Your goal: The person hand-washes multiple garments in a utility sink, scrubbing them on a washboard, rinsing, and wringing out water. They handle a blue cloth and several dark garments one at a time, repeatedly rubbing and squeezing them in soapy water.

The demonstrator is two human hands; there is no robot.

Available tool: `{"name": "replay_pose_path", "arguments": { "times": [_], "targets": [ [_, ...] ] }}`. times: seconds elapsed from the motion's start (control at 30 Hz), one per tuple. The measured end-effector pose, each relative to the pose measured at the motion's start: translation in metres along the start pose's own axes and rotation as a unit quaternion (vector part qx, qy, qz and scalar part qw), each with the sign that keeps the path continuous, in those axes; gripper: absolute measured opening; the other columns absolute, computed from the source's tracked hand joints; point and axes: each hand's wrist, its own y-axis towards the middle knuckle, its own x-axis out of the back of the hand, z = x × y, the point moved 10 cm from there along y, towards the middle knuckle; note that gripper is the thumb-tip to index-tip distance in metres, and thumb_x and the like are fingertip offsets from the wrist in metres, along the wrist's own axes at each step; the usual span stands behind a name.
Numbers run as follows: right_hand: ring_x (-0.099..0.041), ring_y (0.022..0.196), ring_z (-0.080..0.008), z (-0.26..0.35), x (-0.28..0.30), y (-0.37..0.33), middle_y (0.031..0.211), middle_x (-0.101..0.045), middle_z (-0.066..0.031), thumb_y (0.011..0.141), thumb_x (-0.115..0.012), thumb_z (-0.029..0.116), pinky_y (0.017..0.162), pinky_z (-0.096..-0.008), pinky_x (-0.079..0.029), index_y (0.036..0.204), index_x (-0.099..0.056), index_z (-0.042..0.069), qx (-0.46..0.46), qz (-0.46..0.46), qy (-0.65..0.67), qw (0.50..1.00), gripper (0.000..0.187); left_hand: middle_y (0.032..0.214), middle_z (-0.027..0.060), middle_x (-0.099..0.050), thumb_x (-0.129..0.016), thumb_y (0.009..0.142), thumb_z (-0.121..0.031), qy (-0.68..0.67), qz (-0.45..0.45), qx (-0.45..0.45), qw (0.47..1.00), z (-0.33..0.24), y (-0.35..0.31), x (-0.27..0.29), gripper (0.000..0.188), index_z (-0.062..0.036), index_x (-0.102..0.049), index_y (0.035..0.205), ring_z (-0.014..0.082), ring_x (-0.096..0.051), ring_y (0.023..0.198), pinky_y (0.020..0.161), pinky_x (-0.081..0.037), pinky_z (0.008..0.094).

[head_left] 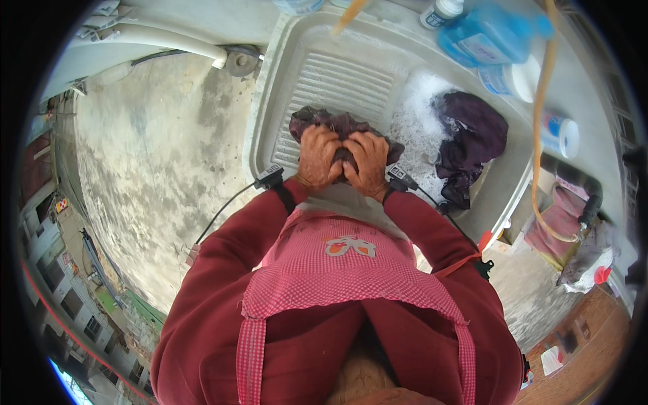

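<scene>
A wet, dark purple cloth [351,126] lies bunched over the lower end of a ridged washboard [344,81] built into a stone laundry sink [264,88]. My left hand [318,155] grips its left part, the fingers curled into the fabric. Close beside it, my right hand [366,162] is closed on the middle and right of the same cloth. A second dark purple garment [472,131] rests in the basin to the right, partly covered by white suds [425,101].
Along the sink's right rim stand a blue detergent jug [486,37], a small white bottle [442,12] and white tubs [560,135]. A yellowish hose [540,115] hangs down at the right. A white drain pipe [169,39] runs at the upper left above concrete floor [162,148].
</scene>
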Motion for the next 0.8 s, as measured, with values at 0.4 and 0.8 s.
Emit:
{"name": "replay_pose_path", "arguments": {
  "times": [0.4,0.8],
  "targets": [
    [-0.054,0.132,-0.0385,-0.087,-0.023,0.031,0.146,-0.060,-0.0135,0.101,-0.064,0.036,0.112,-0.0543,-0.037,0.132,-0.073,0.021,-0.213,-0.017,-0.025,0.977,0.035,0.141,0.0151,-0.060,-0.065,0.099,-0.052,0.086,0.011,0.259,0.962,0.088,0.019,-0.032,0.045,-0.0149,-0.073,0.123,0.0430,-0.050,0.135,0.110,-0.036,0.0616],
    [-0.063,0.111,-0.0368,-0.135,-0.046,0.079,0.118,-0.073,-0.0125,0.094,-0.060,0.029,0.104,-0.0485,-0.043,0.112,-0.079,0.010,-0.142,-0.094,-0.181,0.969,0.032,0.125,0.0160,-0.065,-0.063,0.100,-0.033,0.127,0.023,0.149,0.980,0.133,0.071,-0.064,0.032,-0.0056,-0.069,0.116,0.0409,-0.059,0.115,0.096,-0.044,0.0532]
  ]
}}
